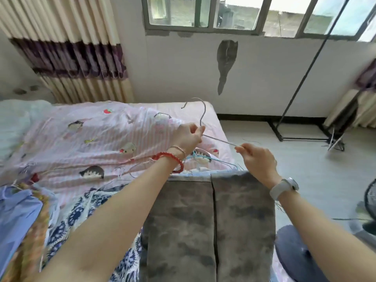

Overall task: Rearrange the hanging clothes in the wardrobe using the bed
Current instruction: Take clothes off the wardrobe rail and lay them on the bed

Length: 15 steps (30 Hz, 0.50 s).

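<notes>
A thin grey wire hanger [203, 112] is lifted above the bed [81, 131]. My left hand [188, 137] pinches it just below the hook. My right hand [258, 157] pinches the end of its right arm. Below my hands a pair of grey mottled trousers [209, 222] hangs folded over, its top edge level with my wrists. Other wire hangers [205, 159] lie on the pink cartoon-print sheet under my left wrist. A blue garment [18, 208] and a blue-and-white patterned cloth [67, 216] lie on the bed at the left.
A black metal clothes rack [295, 92] stands on the floor at the right, under the window [244, 15]. Striped curtains [71, 53] hang at the back left. A fan [369, 202] and a dark round stool [295, 253] sit at the right edge.
</notes>
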### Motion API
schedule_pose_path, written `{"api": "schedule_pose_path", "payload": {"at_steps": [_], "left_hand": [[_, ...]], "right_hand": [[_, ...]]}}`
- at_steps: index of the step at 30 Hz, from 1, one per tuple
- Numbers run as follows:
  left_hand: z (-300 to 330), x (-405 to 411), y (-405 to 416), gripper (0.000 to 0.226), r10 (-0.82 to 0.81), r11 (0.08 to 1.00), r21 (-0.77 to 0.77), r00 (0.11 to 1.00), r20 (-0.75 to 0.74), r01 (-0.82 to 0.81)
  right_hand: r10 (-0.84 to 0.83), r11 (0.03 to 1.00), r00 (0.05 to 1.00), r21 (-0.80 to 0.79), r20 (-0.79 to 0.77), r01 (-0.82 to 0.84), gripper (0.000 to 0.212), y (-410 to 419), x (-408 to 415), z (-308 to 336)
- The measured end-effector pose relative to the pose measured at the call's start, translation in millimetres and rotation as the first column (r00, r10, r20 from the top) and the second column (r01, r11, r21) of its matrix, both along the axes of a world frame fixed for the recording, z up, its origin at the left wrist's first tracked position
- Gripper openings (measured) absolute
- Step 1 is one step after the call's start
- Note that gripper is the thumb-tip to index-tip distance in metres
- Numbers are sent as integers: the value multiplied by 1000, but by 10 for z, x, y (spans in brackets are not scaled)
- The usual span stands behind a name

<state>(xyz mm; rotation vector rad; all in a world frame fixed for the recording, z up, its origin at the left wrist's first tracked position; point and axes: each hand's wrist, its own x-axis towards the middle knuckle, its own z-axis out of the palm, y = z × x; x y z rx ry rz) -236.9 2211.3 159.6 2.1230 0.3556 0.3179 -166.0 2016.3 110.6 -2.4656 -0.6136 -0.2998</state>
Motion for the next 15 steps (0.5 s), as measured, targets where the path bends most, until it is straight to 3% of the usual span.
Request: {"api": "schedule_pose_path", "payload": {"at_steps": [2,5,7,11,15], "left_hand": [[-271,355,109,20,53,996,79,996,-69,-48],[-937,560,245,39,151,966,240,966,-211,-98],[-1495,473,280,44,149,952,302,937,-315,-50],[-2516,184,286,56,123,948,303,775,-620,92],[-3042,39,128,65,117,936,308,673,-730,172]], "right_hand": [[23,999,996,33,-91,-20,22,158,480,-337],[29,1000,984,1,-173,-29,21,349,1074,-1013],[23,998,978,-54,-206,-35,24,463,1373,-1459],[-50,974,970,-226,-239,-6,29,727,1873,-2183],[-58,931,964,-363,-259,-42,33,829,1980,-2565]]}}
